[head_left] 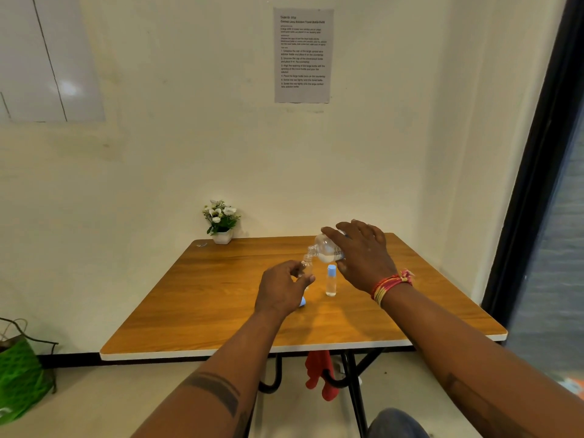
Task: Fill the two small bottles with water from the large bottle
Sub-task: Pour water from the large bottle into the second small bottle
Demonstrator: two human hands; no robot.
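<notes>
My right hand (363,254) grips the large clear bottle (325,248), tipped on its side with its open neck pointing left and down. The neck meets the open mouth of a small clear bottle (306,267), which my left hand (281,290) holds tilted just above the table. A second small bottle (331,281) with a light blue cap stands upright on the wooden table (205,298), below the large bottle and between my hands. A loose light blue cap (302,301) lies on the table, partly hidden behind my left hand.
A small white pot of white flowers (221,221) stands at the table's far left corner, with a small clear scrap (201,245) beside it. A green bag (19,374) sits on the floor at left. Red cloth (319,374) hangs under the table.
</notes>
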